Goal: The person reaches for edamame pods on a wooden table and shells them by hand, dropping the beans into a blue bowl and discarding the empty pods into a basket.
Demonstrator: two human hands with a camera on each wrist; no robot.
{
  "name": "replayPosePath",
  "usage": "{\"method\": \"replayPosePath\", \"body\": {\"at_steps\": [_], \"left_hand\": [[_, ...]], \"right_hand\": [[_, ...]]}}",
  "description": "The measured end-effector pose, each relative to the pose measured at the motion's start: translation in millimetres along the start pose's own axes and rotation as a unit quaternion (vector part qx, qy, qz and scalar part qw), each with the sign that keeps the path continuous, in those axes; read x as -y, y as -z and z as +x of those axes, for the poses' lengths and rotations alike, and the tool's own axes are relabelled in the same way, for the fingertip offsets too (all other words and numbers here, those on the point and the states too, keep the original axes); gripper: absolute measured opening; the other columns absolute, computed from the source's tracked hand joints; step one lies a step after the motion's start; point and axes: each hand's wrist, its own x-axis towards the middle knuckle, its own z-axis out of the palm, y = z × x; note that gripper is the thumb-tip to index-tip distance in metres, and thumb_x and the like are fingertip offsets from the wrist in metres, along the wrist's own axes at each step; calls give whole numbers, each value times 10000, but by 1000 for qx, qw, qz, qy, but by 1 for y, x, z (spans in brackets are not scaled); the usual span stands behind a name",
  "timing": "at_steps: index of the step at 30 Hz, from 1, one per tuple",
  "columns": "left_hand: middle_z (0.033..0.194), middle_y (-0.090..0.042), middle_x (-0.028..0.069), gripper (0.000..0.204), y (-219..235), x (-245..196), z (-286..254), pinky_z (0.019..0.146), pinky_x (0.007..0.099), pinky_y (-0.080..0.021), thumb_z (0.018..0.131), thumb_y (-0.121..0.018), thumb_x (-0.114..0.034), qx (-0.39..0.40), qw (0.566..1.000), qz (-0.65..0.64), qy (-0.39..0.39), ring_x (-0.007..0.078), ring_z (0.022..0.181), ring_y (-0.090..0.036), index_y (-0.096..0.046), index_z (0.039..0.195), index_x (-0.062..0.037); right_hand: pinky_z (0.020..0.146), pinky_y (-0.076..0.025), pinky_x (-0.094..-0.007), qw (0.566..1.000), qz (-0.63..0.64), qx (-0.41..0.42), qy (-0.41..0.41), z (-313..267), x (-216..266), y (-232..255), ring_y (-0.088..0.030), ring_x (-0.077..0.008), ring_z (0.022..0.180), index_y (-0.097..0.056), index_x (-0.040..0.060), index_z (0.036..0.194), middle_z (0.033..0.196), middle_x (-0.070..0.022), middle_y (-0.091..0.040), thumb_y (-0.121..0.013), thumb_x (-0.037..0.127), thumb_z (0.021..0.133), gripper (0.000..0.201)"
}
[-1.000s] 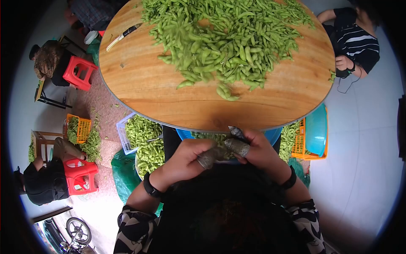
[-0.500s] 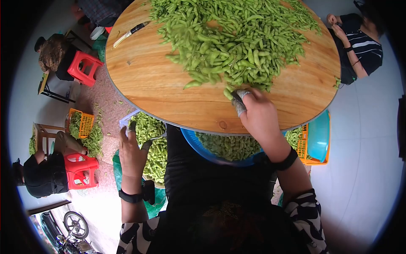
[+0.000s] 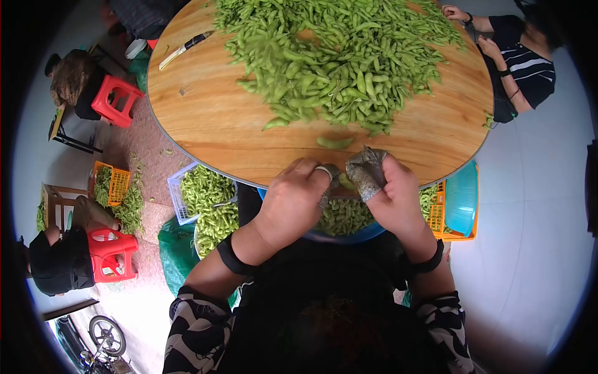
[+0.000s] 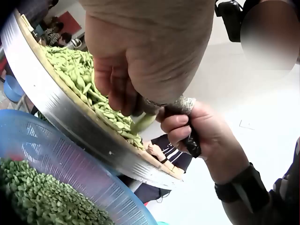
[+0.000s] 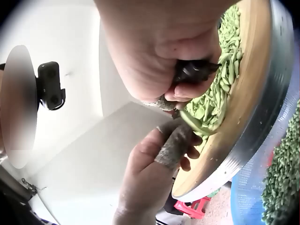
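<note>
Both hands meet at the table's near edge, above the basin. My left hand [image 3: 293, 199] pinches a green edamame pod [image 5: 197, 124] between thumb and fingers that wear grey coverings. On the pod's other end the covered thumb and finger of my right hand [image 3: 402, 196] grip it. The right wrist view shows a black wrapping [image 5: 194, 71] among that hand's curled fingers. Just beyond the hands, a single pod [image 3: 334, 143] lies on the round wooden table [image 3: 205, 124]. Shelled beans [image 4: 51, 197] fill much of the blue basin [image 4: 61, 136] below.
A large heap of pods [image 3: 336, 68] covers the far part of the table, with a knife [image 3: 185, 50] to its left. Crates of pods [image 3: 202, 190] stand on the floor at the left. An orange crate [image 3: 439, 212] is at the right. Another person [image 3: 523, 62] sits at the right edge.
My right hand went out to the pods by the heap and came back with one. My left hand swung out over the left crate, then returned to meet it at the table edge.
</note>
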Motion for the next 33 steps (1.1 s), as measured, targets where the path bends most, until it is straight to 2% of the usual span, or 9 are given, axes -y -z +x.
{"method": "replayPosePath", "body": {"at_steps": [6, 11, 16, 18, 19, 21, 25, 27, 33], "left_hand": [[927, -587, 186, 326, -18, 7, -3, 726, 436, -512, 614, -598, 78, -15, 996, -51, 71, 401, 851, -591, -598, 929, -5], [934, -578, 199, 324, -23, 12, -11, 711, 445, -515, 652, -563, 82, -85, 981, -144, 95, 414, 834, -593, -617, 959, -7], [928, -599, 195, 230, -19, 6, -12, 689, 408, -521, 762, -633, 22, -86, 970, -194, 118, 385, 820, -614, -614, 990, 0], [882, -619, 157, 196, -19, 1, -13, 687, 361, -520, 802, -647, 3, -97, 940, -297, 137, 322, 802, -642, -608, 993, -4], [882, -619, 157, 196, -21, 3, -15, 687, 361, -520, 802, -647, 3, -95, 940, -297, 138, 322, 802, -642, -608, 993, -4], [845, -632, 120, 201, -22, 8, -17, 699, 328, -510, 807, -633, 31, 17, 881, -438, 179, 250, 788, -647, -600, 1002, -3], [848, -640, 110, 192, -17, 0, -13, 715, 301, -503, 826, -608, 46, 24, 870, -456, 184, 184, 793, -630, -598, 1012, 1], [863, -647, 96, 200, -17, 2, -18, 749, 285, -501, 840, -584, 61, 30, 914, -382, 134, 142, 816, -620, -598, 1031, 5], [932, -640, 64, 293, -9, -10, -17, 806, 258, -477, 864, -517, 98, 51, 830, -520, 196, 122, 889, -593, -618, 1117, -11]], "right_hand": [[659, -522, -411, 999, -50, 1, -8, -5, -23, -12, -648, -387, 751, -566, 9, 1050, 805, -199, -647, -637, 114, 813, 269], [603, -506, -459, 961, -275, 22, -17, -2, -17, -20, -629, -385, 677, -547, 7, 969, 709, -194, -611, -681, 181, 773, 295], [618, -502, -408, 958, -284, 38, -7, 3, -18, -18, -629, -324, 666, -583, -10, 968, 736, -129, -628, -708, 171, 809, 272], [530, -471, -322, 992, 42, 56, -106, 1, -13, -15, -573, -162, 566, -590, -1, 985, 691, -14, -595, -695, 170, 859, 237], [530, -471, -322, 992, 42, 56, -108, 1, -7, -13, -573, -162, 566, -590, -1, 985, 691, -14, -595, -695, 170, 859, 237], [588, -470, -298, 926, 243, 67, -281, 2, 8, -7, -554, -109, 647, -637, -5, 933, 693, -119, -603, -678, 114, 827, 164], [626, -491, -302, 958, 195, 22, -209, -12, 1, -15, -601, -152, 658, -633, 2, 995, 724, -108, -631, -643, 91, 842, 177], [682, -500, -307, 984, 107, 26, -139, -23, -5, -11, -642, -201, 726, -628, 7, 1050, 806, -117, -654, -608, 73, 855, 207], [801, -497, -308, 976, 139, 132, -104, -40, 2, 5, -658, -215, 879, -503, -11, 1279, 923, -134, -657, -545, 36, 856, 427]]}}
